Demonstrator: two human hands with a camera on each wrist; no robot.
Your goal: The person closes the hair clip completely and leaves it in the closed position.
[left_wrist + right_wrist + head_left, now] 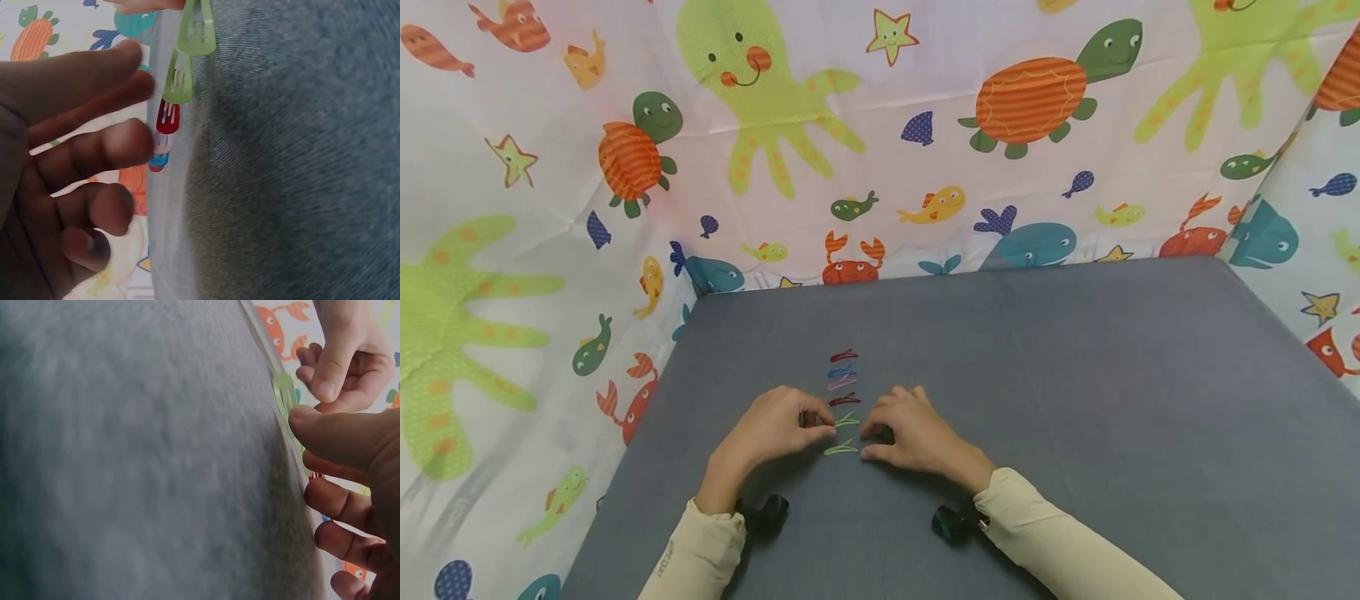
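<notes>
**Observer 1:** Sleeves, cream-coloured, enter at the bottom of the head view; each wrist carries a small black camera. Report hand status.

**Observer 2:** Left hand [772, 431]: fingertips curled toward the upper green hair clip [847, 420], at its left end; whether they pinch it or only touch it, I cannot tell. Right hand [910, 433]: fingers bent, tips set down on the surface [1075, 400] just right of the lower green hair clip [841, 449], apparently holding nothing.

**Observer 1:** Location of the clips?

**Observer 2:** Centre of the frame, left of the middle of the surface, in a single column. Above the green pair: red, pink, blue and dark red clips [843, 377].

**Observer 1:** Handling characteristics?

**Observer 2:** Judged as thin, flat snap clips: light, stiff, springy, with a smooth glossy coating that may slip. Pinch the edges at the rounded end. Grey felt-like cloth underneath should limit sliding.

**Observer 1:** Surroundings?

**Observer 2:** Sea-creature curtain [880, 125], matte fabric, around the top and sides.
</notes>
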